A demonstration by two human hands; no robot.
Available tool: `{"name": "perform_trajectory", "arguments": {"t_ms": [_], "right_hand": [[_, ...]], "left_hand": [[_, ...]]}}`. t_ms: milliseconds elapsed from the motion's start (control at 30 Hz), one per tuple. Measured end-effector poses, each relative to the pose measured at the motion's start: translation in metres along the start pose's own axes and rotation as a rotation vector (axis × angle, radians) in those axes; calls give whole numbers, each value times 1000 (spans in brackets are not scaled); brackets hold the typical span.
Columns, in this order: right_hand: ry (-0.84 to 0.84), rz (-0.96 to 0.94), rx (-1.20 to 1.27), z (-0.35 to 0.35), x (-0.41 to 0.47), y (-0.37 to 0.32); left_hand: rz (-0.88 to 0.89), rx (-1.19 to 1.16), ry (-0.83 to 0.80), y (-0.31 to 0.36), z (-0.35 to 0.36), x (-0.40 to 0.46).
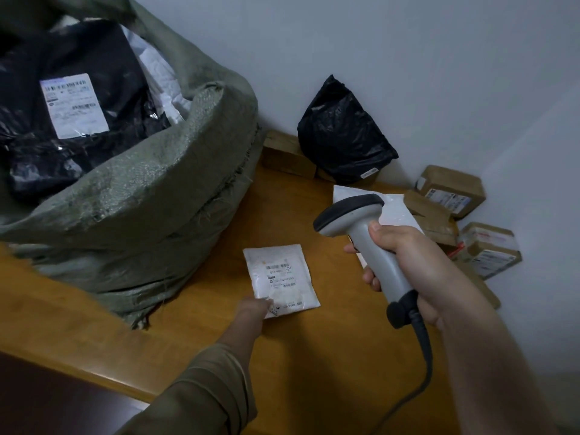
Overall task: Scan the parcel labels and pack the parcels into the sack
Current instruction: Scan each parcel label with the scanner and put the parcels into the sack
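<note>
1. On the wooden table [201, 312], just right of the sack [150, 196], lies the small white parcel [281, 277], flat and label up.
2. Your left hand [252, 309] pinches its near corner; the fingertips are hidden, so how firmly is unclear.
3. Your right hand [405, 262] wraps round the scanner [364, 233], whose head hangs above and right of the label.
4. Judge the parcel light, thin and floppy, probably slick; take it by an edge, clear of the barcode, or it will sag.
</note>
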State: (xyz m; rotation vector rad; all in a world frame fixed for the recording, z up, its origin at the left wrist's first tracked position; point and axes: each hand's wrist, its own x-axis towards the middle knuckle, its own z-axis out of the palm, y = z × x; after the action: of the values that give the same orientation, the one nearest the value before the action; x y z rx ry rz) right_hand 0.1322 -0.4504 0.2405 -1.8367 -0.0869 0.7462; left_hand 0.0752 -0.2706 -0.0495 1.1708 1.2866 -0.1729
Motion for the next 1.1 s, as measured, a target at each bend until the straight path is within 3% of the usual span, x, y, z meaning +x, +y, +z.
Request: {"name": "perform_trajectory", "arguments": {"t_ms": [100, 233, 367, 533, 733, 867, 933, 1000, 1100], "right_hand": [[21, -17, 22, 2, -1, -10], [79, -106, 209, 16, -2, -28], [112, -271, 412, 36, -1, -51], [54, -300, 426, 54, 4, -64], [-13, -299, 388, 70, 10, -70], [-10, -286, 367, 71, 13, -70], [0, -275, 368, 68, 15, -68], [11, -263, 370, 62, 18, -65], [34, -240, 377, 48, 25, -60]], "left_hand": [[137, -55, -27, 20, -2, -24], [519, -110, -68, 63, -15, -61], [889, -269, 133, 127, -47, -107], [1094, -506, 364, 184, -99, -149], [1033, -787, 630, 235, -152, -161], [642, -524, 585, 251, -168, -151], [566, -415, 590, 249, -166, -145], [613, -394, 666, 246, -157, -141], [826, -462, 785, 247, -145, -133]]}}
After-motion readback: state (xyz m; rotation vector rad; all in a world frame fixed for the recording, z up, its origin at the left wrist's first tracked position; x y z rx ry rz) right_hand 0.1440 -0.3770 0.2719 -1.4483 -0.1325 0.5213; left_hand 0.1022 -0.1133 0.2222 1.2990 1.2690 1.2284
